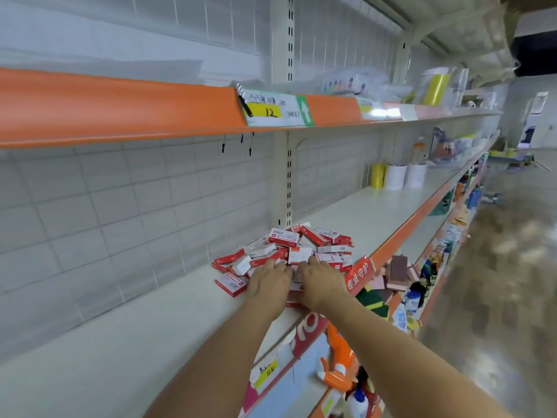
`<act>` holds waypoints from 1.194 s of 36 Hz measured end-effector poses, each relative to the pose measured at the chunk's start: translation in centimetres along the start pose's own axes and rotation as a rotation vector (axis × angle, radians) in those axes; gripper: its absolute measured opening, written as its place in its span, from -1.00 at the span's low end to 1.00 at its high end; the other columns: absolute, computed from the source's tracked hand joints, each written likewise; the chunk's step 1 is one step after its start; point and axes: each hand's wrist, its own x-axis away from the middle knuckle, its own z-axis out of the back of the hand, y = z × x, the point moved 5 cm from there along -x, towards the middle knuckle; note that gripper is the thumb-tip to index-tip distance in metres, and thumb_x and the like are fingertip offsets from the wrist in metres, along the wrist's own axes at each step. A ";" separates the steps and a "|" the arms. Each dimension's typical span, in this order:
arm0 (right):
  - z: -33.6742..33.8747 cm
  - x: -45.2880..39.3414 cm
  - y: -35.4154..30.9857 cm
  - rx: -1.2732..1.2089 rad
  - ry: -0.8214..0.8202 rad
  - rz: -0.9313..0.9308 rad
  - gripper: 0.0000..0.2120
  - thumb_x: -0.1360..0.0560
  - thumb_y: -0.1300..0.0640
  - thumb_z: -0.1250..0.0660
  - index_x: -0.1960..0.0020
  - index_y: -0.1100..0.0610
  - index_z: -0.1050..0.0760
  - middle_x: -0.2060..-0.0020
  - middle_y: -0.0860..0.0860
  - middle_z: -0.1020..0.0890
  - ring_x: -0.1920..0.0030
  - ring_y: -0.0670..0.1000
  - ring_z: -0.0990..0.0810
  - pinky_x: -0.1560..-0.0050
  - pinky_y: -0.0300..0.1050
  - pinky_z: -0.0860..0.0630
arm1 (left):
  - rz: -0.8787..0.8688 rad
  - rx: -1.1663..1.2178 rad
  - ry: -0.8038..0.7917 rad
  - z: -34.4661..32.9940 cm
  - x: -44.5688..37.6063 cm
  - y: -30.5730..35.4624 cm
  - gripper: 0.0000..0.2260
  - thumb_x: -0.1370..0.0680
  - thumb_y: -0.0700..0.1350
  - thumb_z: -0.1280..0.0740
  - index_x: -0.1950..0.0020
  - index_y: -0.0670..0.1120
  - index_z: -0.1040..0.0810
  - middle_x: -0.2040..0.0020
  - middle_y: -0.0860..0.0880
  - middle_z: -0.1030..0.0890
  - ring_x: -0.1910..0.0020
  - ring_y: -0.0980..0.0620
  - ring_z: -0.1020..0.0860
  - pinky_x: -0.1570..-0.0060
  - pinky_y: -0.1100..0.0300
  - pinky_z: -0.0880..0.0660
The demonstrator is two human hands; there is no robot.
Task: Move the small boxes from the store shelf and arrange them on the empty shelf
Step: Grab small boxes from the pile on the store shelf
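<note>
Nearest, both forearms reach over the orange front edge of the shelf [126, 342], whose pale deck lies bare to the left. The left hand [266, 282] and the right hand [321, 282] lie palm down, side by side, on the near edge of a loose heap of small boxes [298, 251]. The fingers are laid over the red and white cartons; whether they curl round any one box I cannot tell. Two hands set close together like this look, in my judgement, meant to gather several boxes at once rather than pick singly. One box [231, 283] lies just left of the left hand, apart from the rest. The heap spreads unsorted toward the back wall, so arranging is hardly begun. A red sign [360, 274] stands at the edge just right of the right hand. Farther right along the same shelf stand white tubs [405, 175] and a yellow roll [378, 175].
</note>
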 end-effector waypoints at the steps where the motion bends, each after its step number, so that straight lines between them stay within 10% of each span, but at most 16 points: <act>1: 0.1 -0.1 0.2 -0.027 -0.012 -0.003 -0.53 -0.52 -0.13 -0.28 -0.32 0.10 -0.35 -0.19 0.06 -0.45 -0.18 0.10 -0.50 -0.06 -0.03 -0.48 | 0.014 -0.007 0.001 0.1 0.0 0.0 -0.62 -0.57 -0.15 -0.27 -0.39 -0.04 -0.38 -0.31 -0.02 -0.44 -0.30 -0.06 -0.32 -0.23 0.09 -0.31; 20: 1.2 0.5 -2.4 -0.161 0.032 0.264 -0.41 -0.53 -0.17 -0.25 -0.44 0.08 -0.23 -0.33 0.06 -0.42 -0.32 0.10 -0.37 -0.16 0.02 -0.44 | 0.407 0.181 -0.068 2.4 7.3 -2.2 -0.52 -0.56 -0.05 -0.34 -0.45 -0.05 -0.29 -0.33 -0.07 -0.39 -0.28 -0.09 -0.43 -0.13 0.05 -0.44; 43: 1.3 14.0 -21.2 -0.374 -0.142 0.819 -0.42 -0.52 -0.13 -0.29 -0.43 0.08 -0.24 -0.29 0.05 -0.44 -0.32 0.08 -0.38 -0.19 -0.06 -0.40 | 1.027 0.105 -0.124 5.2 33.2 -8.2 -0.65 -0.56 -0.08 -0.29 -0.31 -0.12 -0.36 -0.22 -0.11 -0.46 -0.22 -0.11 -0.43 -0.05 0.07 -0.40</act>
